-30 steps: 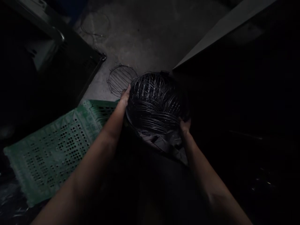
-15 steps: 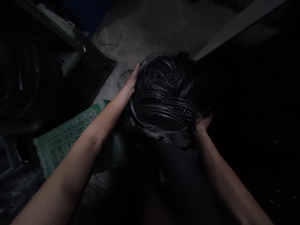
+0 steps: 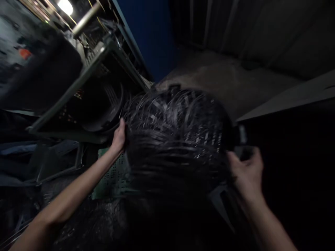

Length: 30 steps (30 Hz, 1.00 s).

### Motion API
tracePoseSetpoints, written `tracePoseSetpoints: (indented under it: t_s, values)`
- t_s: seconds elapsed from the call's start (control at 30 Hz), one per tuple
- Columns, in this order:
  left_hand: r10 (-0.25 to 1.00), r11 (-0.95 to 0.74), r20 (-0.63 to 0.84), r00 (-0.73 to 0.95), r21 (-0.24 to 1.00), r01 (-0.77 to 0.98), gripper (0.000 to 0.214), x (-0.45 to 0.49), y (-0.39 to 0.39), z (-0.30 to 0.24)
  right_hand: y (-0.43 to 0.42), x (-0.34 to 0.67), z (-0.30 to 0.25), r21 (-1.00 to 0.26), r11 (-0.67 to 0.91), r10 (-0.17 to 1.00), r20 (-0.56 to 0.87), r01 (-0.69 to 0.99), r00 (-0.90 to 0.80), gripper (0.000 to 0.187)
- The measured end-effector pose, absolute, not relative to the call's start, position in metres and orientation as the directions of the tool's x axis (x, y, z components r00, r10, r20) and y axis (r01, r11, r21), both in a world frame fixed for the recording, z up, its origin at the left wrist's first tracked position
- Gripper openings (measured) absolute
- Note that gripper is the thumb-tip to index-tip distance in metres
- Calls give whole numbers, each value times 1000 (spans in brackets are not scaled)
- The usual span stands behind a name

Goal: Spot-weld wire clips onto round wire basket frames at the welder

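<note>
Hands first: our left hand (image 3: 119, 137) is clenched on the left rim of the stack of wire grilles (image 3: 178, 139), and our right hand (image 3: 247, 172) curls its fingers on the right rim, grasping it there, though blur hides the exact hold. We carry the stack between both hands, in front of us and off the ground, beside the metal rack (image 3: 78, 80) on our left. The stack is round and domed, so it has no true long axis. Its bulge points up toward us and its widest span runs from one hand to the other. Compared with half a second earlier, the stack sits higher and nearer to us, and our view is swung upward. The rack, a blue panel (image 3: 151, 31) and a lamp (image 3: 65, 6) now show, while the green crate (image 3: 112, 177) shrinks to a sliver behind our left wrist. Our left fingers, then flat along the rim, now wrap it. Our right hand, then cupped beneath, now sits at the side.
</note>
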<state>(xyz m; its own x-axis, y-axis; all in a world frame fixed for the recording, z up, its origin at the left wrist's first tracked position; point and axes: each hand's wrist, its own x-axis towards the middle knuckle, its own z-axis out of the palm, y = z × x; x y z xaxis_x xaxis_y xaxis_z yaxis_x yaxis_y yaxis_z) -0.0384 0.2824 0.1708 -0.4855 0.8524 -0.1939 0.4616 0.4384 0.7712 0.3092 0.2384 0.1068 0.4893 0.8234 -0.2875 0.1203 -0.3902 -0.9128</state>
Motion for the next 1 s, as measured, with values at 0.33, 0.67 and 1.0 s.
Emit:
tracePoseSetpoints:
  t_s: [0.33,0.67,1.0]
  values:
    - [162,868,-174,-971,493,56,78,-141,65,138,188,167,86,-854,-360,928,-367,376,55,18]
    - [151,832,-195,-969,554,18,66,-142,48,99,209,169,93,-536,-159,877,-463,829,-131,32]
    - [431,691,-216,-876,703,167,38,-125,45,172,135,246,255,-485,-48,982,-185,873,-49,41]
